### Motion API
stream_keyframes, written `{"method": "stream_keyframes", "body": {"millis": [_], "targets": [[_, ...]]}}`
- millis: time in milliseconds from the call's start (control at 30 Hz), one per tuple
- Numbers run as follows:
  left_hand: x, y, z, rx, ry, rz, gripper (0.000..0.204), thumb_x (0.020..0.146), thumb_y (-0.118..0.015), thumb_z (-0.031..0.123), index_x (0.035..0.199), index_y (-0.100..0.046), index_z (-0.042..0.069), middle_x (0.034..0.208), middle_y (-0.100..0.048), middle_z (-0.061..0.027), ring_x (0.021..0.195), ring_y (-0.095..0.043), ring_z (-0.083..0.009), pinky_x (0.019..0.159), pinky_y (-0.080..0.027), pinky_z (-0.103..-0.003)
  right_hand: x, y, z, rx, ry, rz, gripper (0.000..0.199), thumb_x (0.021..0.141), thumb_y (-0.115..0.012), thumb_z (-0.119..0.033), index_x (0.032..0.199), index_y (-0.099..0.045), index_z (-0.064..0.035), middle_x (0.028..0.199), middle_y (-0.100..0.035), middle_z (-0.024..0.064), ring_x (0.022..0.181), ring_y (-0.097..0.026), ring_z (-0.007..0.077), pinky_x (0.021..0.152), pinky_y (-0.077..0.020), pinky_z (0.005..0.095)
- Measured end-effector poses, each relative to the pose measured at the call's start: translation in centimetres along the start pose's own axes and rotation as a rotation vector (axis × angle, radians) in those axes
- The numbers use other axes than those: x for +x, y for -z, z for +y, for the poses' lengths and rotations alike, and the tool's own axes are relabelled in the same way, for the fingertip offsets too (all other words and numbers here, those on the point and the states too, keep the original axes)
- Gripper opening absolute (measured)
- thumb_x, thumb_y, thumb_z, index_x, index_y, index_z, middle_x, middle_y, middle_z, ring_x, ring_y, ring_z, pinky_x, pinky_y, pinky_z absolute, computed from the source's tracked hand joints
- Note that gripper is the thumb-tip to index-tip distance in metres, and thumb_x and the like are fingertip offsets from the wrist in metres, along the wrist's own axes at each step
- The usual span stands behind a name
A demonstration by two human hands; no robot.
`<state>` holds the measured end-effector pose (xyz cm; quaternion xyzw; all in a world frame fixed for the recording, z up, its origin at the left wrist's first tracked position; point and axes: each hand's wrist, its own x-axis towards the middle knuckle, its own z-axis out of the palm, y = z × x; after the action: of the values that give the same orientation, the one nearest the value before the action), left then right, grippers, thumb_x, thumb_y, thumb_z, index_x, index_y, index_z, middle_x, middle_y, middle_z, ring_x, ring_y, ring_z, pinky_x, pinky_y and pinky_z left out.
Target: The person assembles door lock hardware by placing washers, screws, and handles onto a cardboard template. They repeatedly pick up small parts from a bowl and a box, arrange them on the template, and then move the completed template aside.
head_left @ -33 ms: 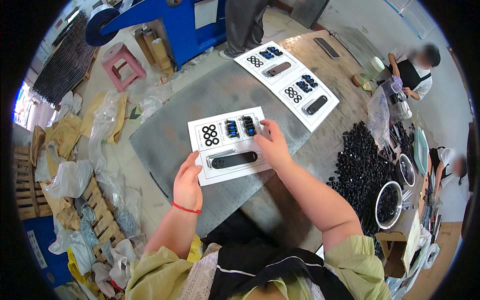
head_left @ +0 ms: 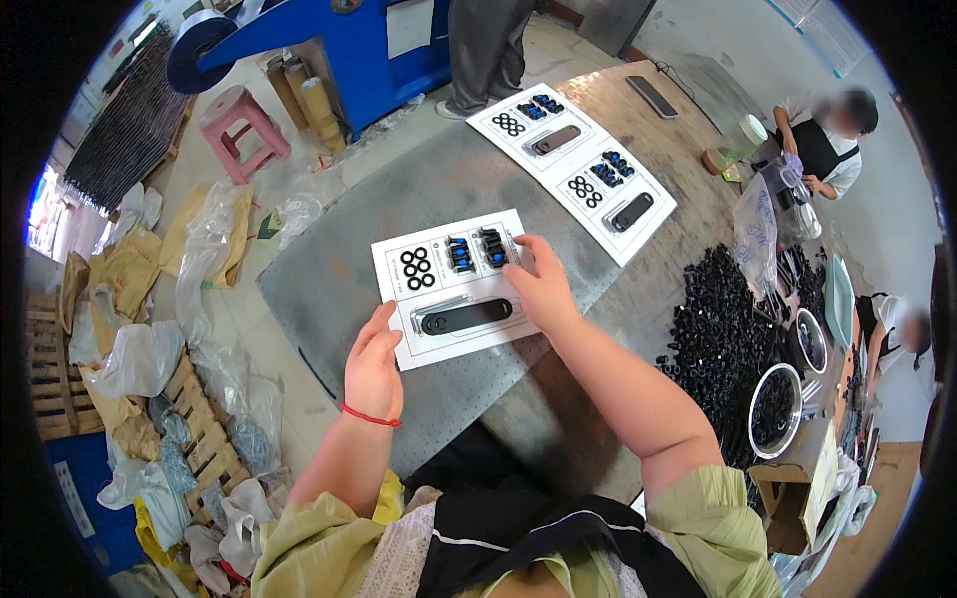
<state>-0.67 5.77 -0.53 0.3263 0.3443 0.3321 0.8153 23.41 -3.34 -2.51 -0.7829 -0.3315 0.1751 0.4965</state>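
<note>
A white printed card (head_left: 451, 286) lies on the grey sheet in front of me. On it sit several black rings (head_left: 418, 269), a group of blue-and-black small parts (head_left: 460, 254), a mostly black group (head_left: 492, 248) and a long black rounded bar (head_left: 467, 317) in a clear outline. My left hand (head_left: 373, 364), a red cord at its wrist, closes on the card's lower left edge. The right edge is between the thumb and fingers of my right hand (head_left: 543, 289), its thumb close to the black group. Farther off lies a larger white sheet (head_left: 554, 181) bearing two similar sets.
The grey sheet (head_left: 339, 239) covers part of the wooden table. On the right are a heap of loose black parts (head_left: 713, 319), a metal bowl (head_left: 752, 411) and two people. A dark phone-like slab (head_left: 652, 96) lies at the back. A pink stool (head_left: 241, 128) stands left.
</note>
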Motion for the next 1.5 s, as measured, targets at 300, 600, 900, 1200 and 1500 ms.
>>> {"method": "stream_keyframes", "body": {"millis": [300,600,900,1200,1500], "targets": [[4.3,-1.6,2.7,0.052,0.044,-0.062,0.055,0.09,-0.046,0.002,0.143,-0.037,-0.011,0.15,-0.038,-0.0186,0.142,-0.031,-0.0268,0.118,-0.022,-0.039,9.3,-2.1,-2.2,-0.043,0.004,-0.116,0.054,0.081,-0.065,-0.031,0.125,-0.055,-0.0019,0.113,-0.06,0.0225,0.112,-0.05,0.0386,0.097,-0.0417,0.0465],[6.2,-1.7,3.1,0.196,0.014,-0.192,0.055,0.093,-0.042,0.003,0.147,-0.035,-0.005,0.154,-0.035,-0.0138,0.146,-0.025,-0.0267,0.12,-0.016,-0.041,13.1,-1.6,-1.9,-0.185,0.212,-0.112,0.052,0.087,-0.065,-0.032,0.126,-0.056,0.0007,0.127,-0.057,0.0214,0.12,-0.051,0.039,0.104,-0.0402,0.0442],[8.0,1.2,4.4,1.831,-0.452,-0.328,0.087,0.083,-0.071,0.033,0.152,-0.027,0.002,0.159,-0.024,-0.0195,0.147,-0.021,-0.0362,0.119,-0.012,-0.054,0.6,1.7,0.8,-0.56,0.343,-0.024,0.055,0.088,-0.066,-0.031,0.133,-0.05,-0.0026,0.138,-0.047,0.021,0.13,-0.042,0.0399,0.109,-0.0308,0.0509],[9.9,0.1,3.9,1.937,-0.506,-0.331,0.092,0.083,-0.069,0.045,0.151,-0.027,0.001,0.159,-0.023,-0.0193,0.148,-0.021,-0.0352,0.119,-0.014,-0.052,2.6,0.4,1.6,-0.821,0.289,-0.021,0.068,0.091,-0.057,-0.049,0.141,-0.044,-0.0047,0.151,-0.036,0.021,0.142,-0.029,0.0377,0.114,-0.0214,0.0536],[11.7,-0.6,2.5,1.96,-0.58,-0.231,0.092,0.085,-0.066,0.052,0.152,-0.026,0.002,0.159,-0.023,-0.0178,0.148,-0.021,-0.0329,0.119,-0.015,-0.051,5.3,-0.7,1.4,-0.837,0.275,0.065,0.065,0.09,-0.059,-0.046,0.139,-0.046,-0.0052,0.149,-0.04,0.0197,0.138,-0.035,0.0385,0.111,-0.0249,0.0531]]}}
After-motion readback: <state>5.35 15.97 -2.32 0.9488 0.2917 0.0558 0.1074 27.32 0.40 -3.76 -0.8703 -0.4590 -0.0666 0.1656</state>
